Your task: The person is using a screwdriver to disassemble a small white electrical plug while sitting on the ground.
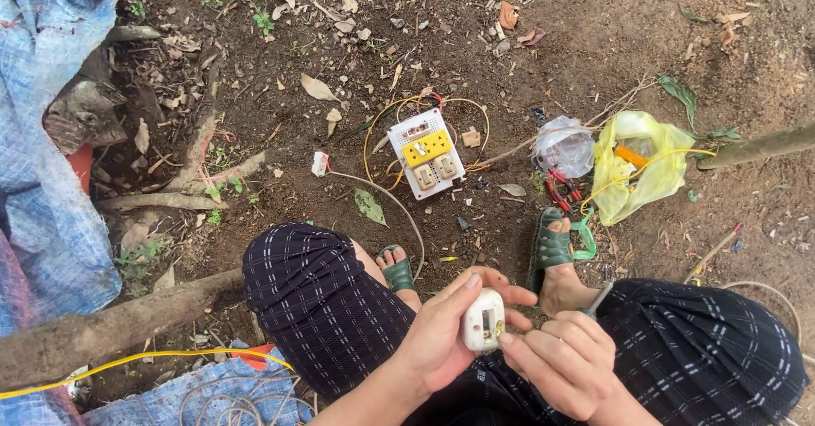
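My left hand (pixel 446 333) grips a small white electrical plug body (pixel 482 319) between my knees, its open face turned up. My right hand (pixel 564 360) is closed around a thin metal tool (pixel 597 300) and its fingertips press against the plug's right side. On the dirt ahead lies a white switch panel (pixel 426 153) with a yellow module and two beige sockets, with yellow and red wires looping around it. I squat in dark checked trousers and green sandals.
A yellow plastic bag (pixel 641 167) and a clear bag (pixel 563 146) lie at the right, with red-handled pliers (pixel 562 188) beside them. A white cable (pixel 382 193) runs from a small plug. Blue tarp (pixel 42 163) and tree roots (pixel 102 328) sit at the left. A yellow wire (pixel 144 360) crosses bottom left.
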